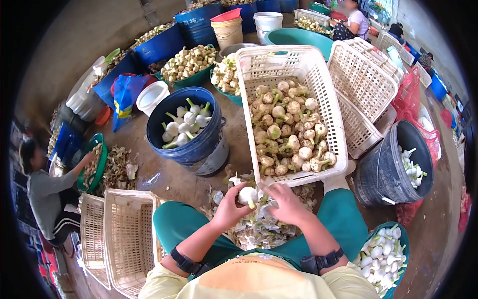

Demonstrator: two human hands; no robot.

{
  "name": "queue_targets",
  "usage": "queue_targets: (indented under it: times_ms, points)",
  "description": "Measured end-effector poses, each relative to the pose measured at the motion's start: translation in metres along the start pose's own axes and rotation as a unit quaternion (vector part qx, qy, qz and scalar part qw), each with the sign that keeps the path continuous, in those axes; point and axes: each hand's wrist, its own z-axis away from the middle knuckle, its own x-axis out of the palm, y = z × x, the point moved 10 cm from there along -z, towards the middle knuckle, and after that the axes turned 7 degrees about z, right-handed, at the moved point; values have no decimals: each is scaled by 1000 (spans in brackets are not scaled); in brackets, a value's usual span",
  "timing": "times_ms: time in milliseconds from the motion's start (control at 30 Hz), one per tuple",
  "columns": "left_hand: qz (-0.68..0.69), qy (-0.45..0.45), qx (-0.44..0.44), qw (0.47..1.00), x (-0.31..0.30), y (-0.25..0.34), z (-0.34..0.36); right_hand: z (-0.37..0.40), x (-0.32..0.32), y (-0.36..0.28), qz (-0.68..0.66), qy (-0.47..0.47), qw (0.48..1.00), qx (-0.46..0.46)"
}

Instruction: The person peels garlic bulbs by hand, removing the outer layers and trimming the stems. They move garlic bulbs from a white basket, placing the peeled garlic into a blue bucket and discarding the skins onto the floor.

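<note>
Between the fingers and thumb of my left hand (230,208) is a white garlic bulb (247,196) with a short green stem pointing down. My right hand (288,205) is just right of the bulb, its fingers loosely bent and apart; whether it pinches a bit of skin is hard to see. Below both hands, between my knees, lies a heap of papery garlic skins (259,226). Right in front of my hands, a white plastic crate (244,99) holds brownish unpeeled garlic bulbs (286,127).
A blue bucket (219,144) with white bulbs stands front left, a dark bucket (366,174) right. A green basin (406,249) of white bulbs is by my right knee. Crates (132,239) stand left; more (363,77) lean right. A person (45,187) works at the left.
</note>
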Motion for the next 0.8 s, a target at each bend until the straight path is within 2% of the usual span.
queue_targets:
  times_ms: [33,67,133,167,200,233,267,300,333,367,400,433,467,533,600,633,667,700,733,767,800]
  points:
    - [-92,9,34,995,2,6,1,-1,-11,-24,-156,11,987,-42]
    - [-184,17,68,981,6,13,3,0,-3,-27,-191,37,979,-56]
    - [-143,18,79,986,12,19,9,1,-6,-21,-169,114,975,-86]
    - [-213,29,94,972,14,29,13,0,-6,-17,-167,114,975,-86]
    - [-281,41,110,952,15,36,16,-1,-9,6,-245,137,960,-5]
    - [-401,41,158,901,18,37,19,1,-10,29,-319,157,932,77]
    - [-398,41,160,902,14,28,17,1,-11,43,-354,176,912,108]
    - [-469,-54,61,879,20,-8,10,4,-13,59,-408,184,880,158]
    - [-529,-148,-38,835,22,-41,12,7,-16,75,-458,191,844,206]
    - [-525,-148,-33,837,21,-43,14,10,-29,96,-467,239,823,219]
    - [-565,-188,-104,797,15,-61,20,13,-45,119,-475,289,799,231]
    - [-598,-229,-175,748,7,-79,27,17,-84,133,-482,367,773,188]
    - [-594,-235,-174,749,6,-83,25,27,-126,145,-484,441,742,147]
    - [-541,-209,-110,807,10,-76,14,55,-194,172,-521,573,630,51]
    - [-510,-194,-92,833,11,-69,6,74,-210,233,-601,541,582,-85]
    - [-500,-193,-105,838,9,-72,2,74,-197,244,-578,570,584,6]
    - [-490,-192,-115,843,7,-76,-2,60,-168,258,-561,545,615,99]
    - [-494,-175,-99,846,5,-76,-4,44,-149,243,-477,536,659,225]
    - [-489,-174,-93,849,6,-75,-7,23,-117,252,-367,450,771,261]
    - [-487,-178,-99,849,7,-76,-9,-3,-65,269,-276,203,861,376]
    - [-486,-181,-106,848,7,-78,-9,-29,-37,263,-124,88,927,342]
